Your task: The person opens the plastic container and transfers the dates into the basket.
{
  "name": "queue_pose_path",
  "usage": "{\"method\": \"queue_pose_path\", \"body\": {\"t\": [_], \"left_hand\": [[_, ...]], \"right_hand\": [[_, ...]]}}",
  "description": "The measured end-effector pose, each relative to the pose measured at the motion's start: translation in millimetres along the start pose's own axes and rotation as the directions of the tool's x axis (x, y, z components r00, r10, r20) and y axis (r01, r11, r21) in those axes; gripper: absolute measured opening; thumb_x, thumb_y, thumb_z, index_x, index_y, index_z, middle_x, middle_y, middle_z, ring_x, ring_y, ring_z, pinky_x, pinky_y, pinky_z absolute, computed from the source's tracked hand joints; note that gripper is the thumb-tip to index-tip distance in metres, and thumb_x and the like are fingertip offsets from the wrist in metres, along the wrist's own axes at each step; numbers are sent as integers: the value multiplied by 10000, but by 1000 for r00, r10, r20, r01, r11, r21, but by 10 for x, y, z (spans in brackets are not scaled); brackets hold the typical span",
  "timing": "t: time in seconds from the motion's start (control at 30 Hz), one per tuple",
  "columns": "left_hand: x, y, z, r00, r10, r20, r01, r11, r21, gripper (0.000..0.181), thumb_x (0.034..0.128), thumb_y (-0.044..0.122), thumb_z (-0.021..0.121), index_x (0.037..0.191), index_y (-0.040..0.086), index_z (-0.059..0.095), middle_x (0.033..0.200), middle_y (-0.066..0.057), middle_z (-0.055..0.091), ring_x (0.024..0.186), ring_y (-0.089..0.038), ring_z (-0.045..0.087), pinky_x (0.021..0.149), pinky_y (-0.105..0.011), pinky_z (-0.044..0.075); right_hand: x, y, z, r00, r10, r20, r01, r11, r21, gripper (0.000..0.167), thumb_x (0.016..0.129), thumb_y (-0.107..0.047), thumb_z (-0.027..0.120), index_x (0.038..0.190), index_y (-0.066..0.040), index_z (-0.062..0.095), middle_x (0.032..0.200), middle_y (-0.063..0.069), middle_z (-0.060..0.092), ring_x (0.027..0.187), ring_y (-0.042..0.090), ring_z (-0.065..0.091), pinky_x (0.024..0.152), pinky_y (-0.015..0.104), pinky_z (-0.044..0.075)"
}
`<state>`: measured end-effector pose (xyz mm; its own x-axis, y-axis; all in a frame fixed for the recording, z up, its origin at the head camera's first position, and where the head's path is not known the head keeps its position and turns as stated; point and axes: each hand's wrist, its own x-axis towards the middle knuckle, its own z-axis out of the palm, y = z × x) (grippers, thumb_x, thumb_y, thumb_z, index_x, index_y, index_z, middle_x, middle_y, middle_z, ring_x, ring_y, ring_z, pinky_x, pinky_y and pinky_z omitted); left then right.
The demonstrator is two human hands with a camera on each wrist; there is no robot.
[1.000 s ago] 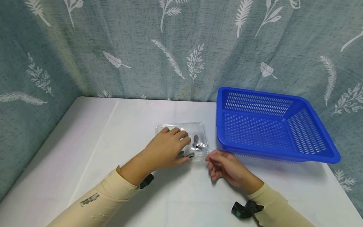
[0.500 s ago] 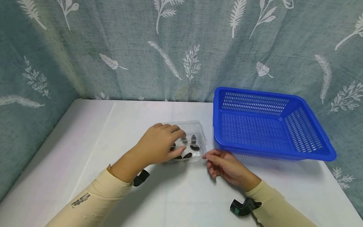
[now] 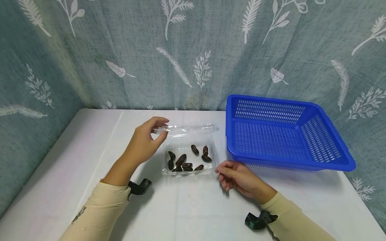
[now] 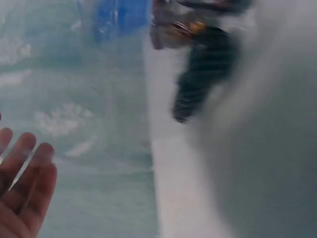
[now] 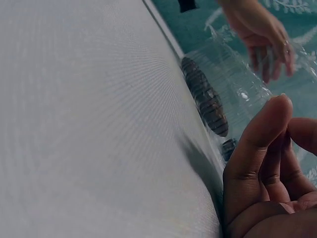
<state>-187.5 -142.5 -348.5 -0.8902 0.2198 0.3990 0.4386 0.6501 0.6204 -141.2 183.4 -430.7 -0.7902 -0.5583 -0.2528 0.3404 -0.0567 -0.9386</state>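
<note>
A clear plastic clamshell box (image 3: 212, 159) stands on the white table in the head view, with several dark brown dates (image 3: 181, 160) lying in its base. Its hinged lid (image 3: 193, 130) is raised at the back. My left hand (image 3: 144, 140) holds the lid's left edge between thumb and fingers. At the front right corner of the box, my right hand (image 3: 238, 177) has curled fingers and appears to pinch the rim. The right wrist view shows its thumb (image 5: 255, 144) meeting the index finger. Blur covers the dates (image 4: 205, 69) in the left wrist view.
A blue perforated basket (image 3: 289, 164) stands right of the box, close beside it. Behind the white table (image 3: 193, 211) hangs a green leaf-patterned curtain (image 3: 135, 90). Black wrist cameras (image 3: 260, 221) sit at both cuffs.
My left hand has moved left and up from over the box, raising the lid and leaving the dates uncovered. The right hand has stayed at the box's corner.
</note>
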Motion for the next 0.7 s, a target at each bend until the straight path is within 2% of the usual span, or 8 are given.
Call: {"method": "queue_pose_path", "body": {"t": [0.1,0.2,0.37,0.5,0.7], "left_hand": [[-35,-165,14,992,-113,59,120,983,-136,320,996,147,600,1304,68,576,1235,-135,660,1158,-286,631,1004,-456,528],[-67,-280,35,976,-175,126,200,954,-222,349,1025,189,570,1342,48,532,1332,-168,603,1242,-325,589,1068,-480,489],[-108,-420,92,962,-182,204,242,912,-330,454,1013,97,575,1444,31,449,1437,-198,524,1294,-377,558,1070,-501,488],[-142,-453,114,958,-170,232,250,891,-379,535,978,15,599,1480,42,418,1414,-235,532,1275,-405,567,1049,-478,510],[-155,-502,155,933,-180,312,308,847,-433,644,970,11,610,1542,111,333,1422,-246,522,1239,-404,594,991,-320,544]], "right_hand": [[-1,-8,3,1000,6,4,-6,1000,5,135,1028,-210,556,1017,-89,613,777,-45,627,632,70,585,551,208,522],[-4,-13,2,1000,9,5,-9,1000,1,147,1030,-211,552,1022,-79,616,777,-44,629,634,72,587,552,210,523],[-12,3,-1,1000,7,11,-6,1000,-26,136,1023,-178,557,1030,-59,621,782,-35,633,643,72,582,563,208,521],[-22,10,0,999,-4,32,6,998,-59,126,1004,-164,588,1019,-57,653,792,-33,647,649,62,586,571,191,520],[-17,-9,-5,996,-20,87,26,997,-74,115,1000,-138,587,985,-85,687,810,-36,665,651,56,597,571,180,523]]}}
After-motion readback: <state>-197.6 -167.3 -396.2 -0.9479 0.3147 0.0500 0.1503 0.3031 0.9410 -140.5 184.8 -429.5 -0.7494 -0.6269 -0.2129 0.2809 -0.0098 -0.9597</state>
